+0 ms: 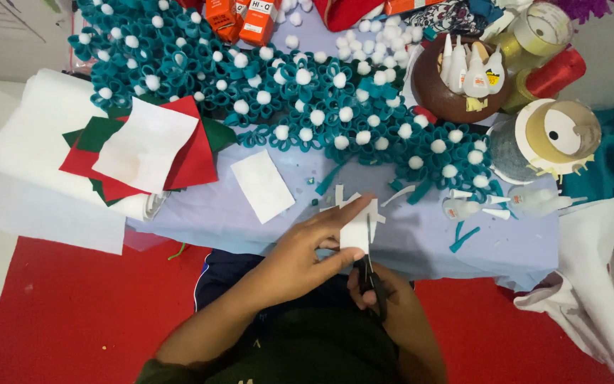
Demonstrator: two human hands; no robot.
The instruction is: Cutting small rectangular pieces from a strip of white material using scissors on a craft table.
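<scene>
Plainly, we have our left hand pinching a small white felt piece between thumb and fingers, just off the near table edge; our right hand at 5 o'clock from it is closed around black scissors, whose blades run up into the white piece.

As for progress, the piece already shows notches and tabs along its top edge at 12 o'clock, so we judge the cutting well under way but not finished, since the blades sit inside the felt; a white rectangle lies uncut on the pale table at 10 o'clock from our hands; a stack of red, green and white felt squares lies farther off at 10 o'clock; loose teal scraps lie at 3 o'clock; a broad mass of teal looped flowers with white pompoms spreads across 12 o'clock, and these look already made.

What we cannot make out: the scissor handles and our right fingers are mostly hidden under the left hand and wrist, so how far the blades gape is unclear; the final shape of the white piece is hard to read; the brown bowl of glue tubes and ribbon rolls at 2 o'clock are partly cut off, as are the orange boxes at the top edge.
</scene>
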